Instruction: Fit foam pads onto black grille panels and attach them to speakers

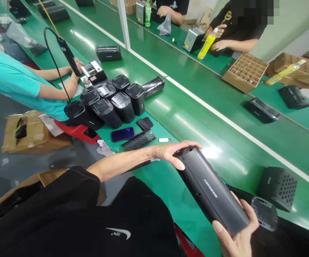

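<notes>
A long black casing [210, 189] with white lettering on its side is held at both ends above the green table. My left hand [172, 153] grips its upper left end, thumb on the near side and fingers over the far edge. Around the lower right end, my right hand [237, 228] is wrapped, thumb in front and fingers behind. To the left of the casing lie a phone [122, 134], a perforated black panel [140, 139] and a small white stick [165, 140].
Several black casings [122, 101] stand grouped at the left, beside a person in a turquoise sleeve [12, 71]. Another casing with a perforated face [277, 187] sits at the right. Across the green belt [194, 117] are people, bottles and a divided carton [245, 72].
</notes>
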The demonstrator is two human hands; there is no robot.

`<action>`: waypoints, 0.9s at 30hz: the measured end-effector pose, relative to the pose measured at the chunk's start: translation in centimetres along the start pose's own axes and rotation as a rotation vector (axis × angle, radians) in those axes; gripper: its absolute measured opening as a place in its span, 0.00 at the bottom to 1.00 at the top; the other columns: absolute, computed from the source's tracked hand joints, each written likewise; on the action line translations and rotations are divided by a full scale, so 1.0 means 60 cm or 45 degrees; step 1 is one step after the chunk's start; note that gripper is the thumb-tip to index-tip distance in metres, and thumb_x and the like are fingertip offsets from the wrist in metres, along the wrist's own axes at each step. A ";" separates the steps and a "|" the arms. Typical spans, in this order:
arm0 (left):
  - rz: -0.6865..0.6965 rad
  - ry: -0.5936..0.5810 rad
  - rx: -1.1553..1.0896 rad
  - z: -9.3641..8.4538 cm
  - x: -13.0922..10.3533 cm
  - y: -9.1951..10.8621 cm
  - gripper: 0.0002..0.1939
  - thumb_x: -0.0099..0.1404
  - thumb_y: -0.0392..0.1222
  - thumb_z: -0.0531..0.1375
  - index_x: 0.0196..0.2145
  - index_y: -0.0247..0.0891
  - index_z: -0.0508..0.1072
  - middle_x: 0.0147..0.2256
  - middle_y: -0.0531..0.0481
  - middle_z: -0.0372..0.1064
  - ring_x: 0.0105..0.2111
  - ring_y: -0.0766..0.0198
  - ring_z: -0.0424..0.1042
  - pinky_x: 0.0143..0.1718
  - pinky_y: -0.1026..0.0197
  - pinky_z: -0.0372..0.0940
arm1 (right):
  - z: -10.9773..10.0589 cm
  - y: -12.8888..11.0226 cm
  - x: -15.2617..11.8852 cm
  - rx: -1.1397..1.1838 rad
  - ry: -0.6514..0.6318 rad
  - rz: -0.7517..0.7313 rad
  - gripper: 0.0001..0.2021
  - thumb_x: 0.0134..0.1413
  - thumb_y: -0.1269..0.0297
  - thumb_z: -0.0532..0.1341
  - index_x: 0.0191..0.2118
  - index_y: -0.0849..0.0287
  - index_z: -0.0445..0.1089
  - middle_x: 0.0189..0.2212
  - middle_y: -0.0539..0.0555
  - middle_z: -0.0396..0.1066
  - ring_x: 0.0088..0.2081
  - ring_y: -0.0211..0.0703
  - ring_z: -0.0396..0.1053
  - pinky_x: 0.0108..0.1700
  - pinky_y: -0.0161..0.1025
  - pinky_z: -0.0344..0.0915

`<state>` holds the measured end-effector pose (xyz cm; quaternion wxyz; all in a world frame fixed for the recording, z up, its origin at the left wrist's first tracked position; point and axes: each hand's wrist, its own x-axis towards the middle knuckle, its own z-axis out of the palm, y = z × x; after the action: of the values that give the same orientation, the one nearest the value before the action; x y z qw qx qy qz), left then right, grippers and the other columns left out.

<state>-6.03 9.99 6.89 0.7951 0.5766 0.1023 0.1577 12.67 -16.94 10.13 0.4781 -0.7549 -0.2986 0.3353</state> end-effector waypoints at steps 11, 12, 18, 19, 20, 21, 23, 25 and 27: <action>0.195 -0.001 0.540 -0.007 0.004 -0.003 0.48 0.56 0.61 0.70 0.69 0.49 0.61 0.60 0.42 0.63 0.57 0.45 0.66 0.60 0.45 0.62 | 0.009 -0.007 0.015 -0.170 0.155 -0.115 0.47 0.41 0.43 0.74 0.65 0.56 0.58 0.60 0.63 0.62 0.56 0.64 0.64 0.54 0.57 0.66; 0.200 0.018 0.552 -0.006 0.003 -0.002 0.47 0.56 0.62 0.70 0.69 0.48 0.61 0.60 0.41 0.63 0.58 0.44 0.65 0.61 0.44 0.61 | 0.008 0.002 0.018 -0.170 0.167 -0.136 0.47 0.40 0.43 0.74 0.64 0.56 0.60 0.59 0.63 0.63 0.55 0.63 0.65 0.52 0.55 0.66; 0.121 0.182 0.420 -0.008 0.007 -0.032 0.47 0.56 0.63 0.69 0.68 0.43 0.65 0.60 0.39 0.65 0.59 0.41 0.65 0.63 0.41 0.59 | 0.001 0.059 0.048 -0.096 0.157 -0.063 0.46 0.38 0.39 0.73 0.62 0.56 0.63 0.52 0.60 0.66 0.44 0.55 0.66 0.43 0.48 0.65; 0.102 0.243 0.344 -0.002 0.008 -0.042 0.48 0.55 0.63 0.70 0.68 0.44 0.64 0.62 0.39 0.64 0.60 0.40 0.64 0.64 0.41 0.59 | 0.004 0.058 0.052 -0.092 0.171 -0.062 0.46 0.39 0.39 0.73 0.62 0.56 0.63 0.52 0.59 0.66 0.44 0.54 0.67 0.44 0.48 0.65; 0.066 0.347 0.245 0.010 0.010 -0.053 0.50 0.55 0.63 0.71 0.70 0.45 0.63 0.65 0.38 0.61 0.62 0.40 0.63 0.63 0.41 0.60 | 0.012 0.051 0.054 -0.114 0.209 -0.078 0.46 0.39 0.39 0.73 0.63 0.56 0.63 0.53 0.59 0.66 0.45 0.55 0.67 0.46 0.50 0.65; 0.011 0.482 0.116 0.028 0.011 -0.065 0.52 0.55 0.64 0.71 0.72 0.48 0.59 0.67 0.38 0.58 0.62 0.40 0.63 0.61 0.41 0.63 | 0.023 0.039 0.054 -0.162 0.275 -0.114 0.47 0.40 0.41 0.74 0.63 0.55 0.62 0.54 0.60 0.65 0.47 0.56 0.67 0.48 0.52 0.66; -0.121 0.750 -0.215 0.072 0.015 -0.090 0.56 0.59 0.64 0.70 0.75 0.55 0.46 0.71 0.38 0.52 0.62 0.42 0.66 0.56 0.42 0.68 | 0.053 0.006 0.042 -0.325 0.442 -0.275 0.46 0.41 0.45 0.76 0.64 0.55 0.63 0.57 0.62 0.63 0.53 0.61 0.66 0.55 0.58 0.65; -0.187 0.763 -0.618 0.113 0.022 -0.111 0.62 0.59 0.62 0.70 0.76 0.59 0.34 0.71 0.39 0.54 0.60 0.44 0.69 0.53 0.44 0.71 | 0.083 -0.027 0.021 -0.485 0.427 -0.482 0.41 0.46 0.50 0.76 0.64 0.55 0.64 0.62 0.65 0.59 0.61 0.67 0.61 0.62 0.65 0.59; -0.217 0.682 -0.919 0.129 0.026 -0.122 0.57 0.60 0.64 0.68 0.76 0.51 0.43 0.67 0.37 0.63 0.58 0.46 0.72 0.53 0.46 0.71 | 0.092 -0.047 0.003 -0.495 0.157 -0.597 0.36 0.55 0.53 0.72 0.66 0.52 0.63 0.65 0.66 0.59 0.65 0.67 0.60 0.64 0.67 0.58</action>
<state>-0.94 1.65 2.37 0.9008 0.1912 0.2899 0.2608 8.03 -12.90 10.95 0.4062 -0.7618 -0.4934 0.1060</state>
